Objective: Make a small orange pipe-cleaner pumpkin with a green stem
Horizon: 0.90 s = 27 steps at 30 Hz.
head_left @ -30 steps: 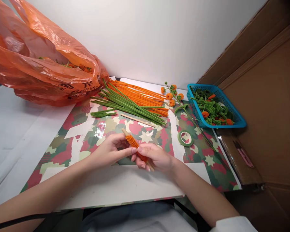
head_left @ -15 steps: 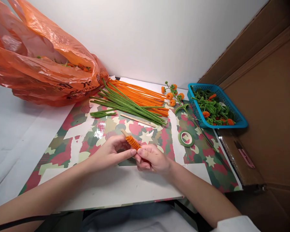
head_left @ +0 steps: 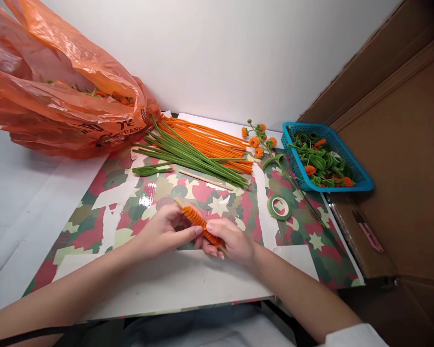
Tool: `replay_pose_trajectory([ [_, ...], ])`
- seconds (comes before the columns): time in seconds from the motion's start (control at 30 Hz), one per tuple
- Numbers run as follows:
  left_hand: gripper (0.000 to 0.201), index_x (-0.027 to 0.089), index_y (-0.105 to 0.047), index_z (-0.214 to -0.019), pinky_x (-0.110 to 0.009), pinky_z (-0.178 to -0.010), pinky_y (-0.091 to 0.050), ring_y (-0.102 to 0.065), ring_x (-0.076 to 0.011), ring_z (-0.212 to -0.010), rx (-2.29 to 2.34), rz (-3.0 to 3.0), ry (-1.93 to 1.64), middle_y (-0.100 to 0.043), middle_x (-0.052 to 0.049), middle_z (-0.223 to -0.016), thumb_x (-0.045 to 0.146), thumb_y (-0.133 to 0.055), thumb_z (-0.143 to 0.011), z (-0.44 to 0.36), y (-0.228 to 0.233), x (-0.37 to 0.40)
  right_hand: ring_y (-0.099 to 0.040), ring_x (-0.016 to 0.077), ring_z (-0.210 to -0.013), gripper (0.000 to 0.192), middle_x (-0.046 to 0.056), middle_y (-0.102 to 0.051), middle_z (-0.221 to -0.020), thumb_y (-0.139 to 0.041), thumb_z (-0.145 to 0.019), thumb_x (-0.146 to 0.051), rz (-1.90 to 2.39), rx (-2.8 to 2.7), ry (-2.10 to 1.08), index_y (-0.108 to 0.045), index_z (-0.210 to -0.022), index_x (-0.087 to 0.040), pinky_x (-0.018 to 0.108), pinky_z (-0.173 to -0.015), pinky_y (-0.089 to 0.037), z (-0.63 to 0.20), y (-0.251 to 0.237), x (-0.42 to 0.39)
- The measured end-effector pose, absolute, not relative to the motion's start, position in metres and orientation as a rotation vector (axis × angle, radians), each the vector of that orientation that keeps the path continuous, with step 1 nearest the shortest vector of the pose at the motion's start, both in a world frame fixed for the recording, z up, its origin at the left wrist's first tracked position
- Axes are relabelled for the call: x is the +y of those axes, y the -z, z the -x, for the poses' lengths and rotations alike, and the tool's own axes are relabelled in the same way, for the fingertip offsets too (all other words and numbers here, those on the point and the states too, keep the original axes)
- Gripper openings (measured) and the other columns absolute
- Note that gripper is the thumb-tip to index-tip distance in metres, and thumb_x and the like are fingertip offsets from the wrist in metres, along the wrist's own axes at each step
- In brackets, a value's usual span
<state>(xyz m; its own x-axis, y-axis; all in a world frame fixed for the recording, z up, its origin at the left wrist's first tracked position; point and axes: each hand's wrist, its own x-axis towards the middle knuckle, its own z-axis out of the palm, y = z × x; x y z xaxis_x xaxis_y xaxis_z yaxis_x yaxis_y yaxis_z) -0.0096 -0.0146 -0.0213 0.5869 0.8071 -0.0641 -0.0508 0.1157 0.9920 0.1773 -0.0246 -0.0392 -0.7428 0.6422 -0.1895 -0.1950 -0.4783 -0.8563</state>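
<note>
Between my two hands is a thin wooden stick (head_left: 178, 201) with an orange pipe cleaner (head_left: 192, 215) coiled round it. My left hand (head_left: 171, 227) grips the coil from the left, its thumb pressed on the wound part. My right hand (head_left: 231, 238) pinches the lower right part of the coil between thumb and fingers. The stick slants, its bare upper end pointing up and left. Beyond my hands lie a second wooden stick (head_left: 205, 180), a bundle of green pipe cleaners (head_left: 198, 161), orange pipe cleaners (head_left: 210, 137) and a green pipe-cleaner leaf (head_left: 151, 170).
An orange plastic bag (head_left: 68, 115) stands at the back left. Right of centre are a green tape roll (head_left: 279, 207) and an orange-flowered stem (head_left: 264, 140). A blue basket (head_left: 361, 185) holds green and orange pieces. A pink cutter (head_left: 371, 233) lies on cardboard at the right.
More of the orange coil shows now, on both sides of my thumbs. The stick's upper end has shifted left, and a bit of its lower end shows by my right hand.
</note>
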Motion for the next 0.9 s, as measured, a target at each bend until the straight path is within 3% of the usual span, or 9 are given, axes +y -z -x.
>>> replay_pose_trajectory([
  [0.3, 0.012, 0.015, -0.070, -0.077, -0.019, -0.058, -0.054, -0.067, -0.0130, -0.063, 0.710, -1.463, -0.756, -0.072, -0.004, -0.071, 0.017, -0.061, -0.085, 0.008, 0.012, -0.012, -0.037, 0.0066, -0.044, 0.044, -0.005, -0.044, -0.052, -0.045, -0.093, -0.052, 0.786, -1.583, -1.882, -0.058, -0.073, -0.015, 0.021, -0.044, -0.031, -0.183, 0.031, -0.024],
  [0.57, 0.016, 0.016, -0.069, -0.075, -0.018, -0.060, -0.054, -0.068, -0.0129, -0.065, 0.662, -1.553, -0.785, -0.072, -0.003, -0.070, 0.015, -0.060, -0.087, 0.007, 0.015, -0.011, -0.032, 0.0052, -0.041, 0.041, -0.009, -0.038, -0.047, -0.052, -0.089, -0.051, 0.747, -1.414, -1.953, -0.056, -0.069, -0.015, 0.020, -0.042, -0.027, -0.178, 0.034, -0.025],
  [0.9, 0.002, 0.017, -0.065, -0.088, -0.015, -0.057, -0.052, -0.065, -0.0084, -0.061, 0.634, -1.256, -0.857, -0.064, 0.002, -0.073, 0.016, -0.064, -0.087, 0.008, 0.013, -0.012, -0.034, 0.0054, -0.036, 0.033, -0.006, -0.046, -0.046, -0.048, -0.083, -0.042, 0.699, -1.125, -2.318, -0.060, -0.075, -0.012, 0.021, -0.037, -0.023, -0.182, 0.029, -0.021],
])
